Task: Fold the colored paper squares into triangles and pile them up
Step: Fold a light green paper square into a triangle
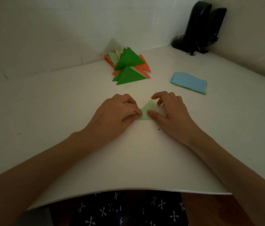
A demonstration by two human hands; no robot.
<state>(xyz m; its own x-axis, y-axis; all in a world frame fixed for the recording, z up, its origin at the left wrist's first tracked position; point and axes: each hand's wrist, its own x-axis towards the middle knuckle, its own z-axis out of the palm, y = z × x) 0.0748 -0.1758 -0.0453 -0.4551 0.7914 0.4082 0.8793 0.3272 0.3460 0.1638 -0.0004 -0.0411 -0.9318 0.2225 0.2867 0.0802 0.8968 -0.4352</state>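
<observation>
Creasing is under way: the left hand's curled fingers are pinching the pale green folded paper triangle, while the right hand's spread thumb and forefinger are pressing it flat. Next it likely needs lifting beyond the fingertips onto the green-and-orange triangle pile.

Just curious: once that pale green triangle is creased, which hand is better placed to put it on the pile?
Probably the left hand: it pinches the pale green triangle, and the pile lies nearer it than the right hand.
</observation>
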